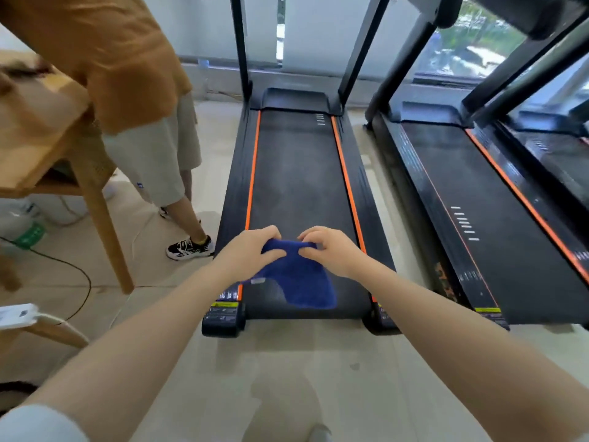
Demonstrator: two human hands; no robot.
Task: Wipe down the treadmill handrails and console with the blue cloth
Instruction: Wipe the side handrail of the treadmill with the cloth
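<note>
A blue cloth hangs in front of me, held at its top edge by both hands above the rear end of a black treadmill with orange side stripes. My left hand grips the cloth's left corner. My right hand pinches the right corner, and the cloth droops below the two hands. The treadmill's two uprights rise at the far end. Its console and handrails are cut off by the top of the view.
A person in an orange shirt stands left of the treadmill beside a wooden table. Cables lie on the floor at left. A second treadmill stands to the right, with a third beyond it.
</note>
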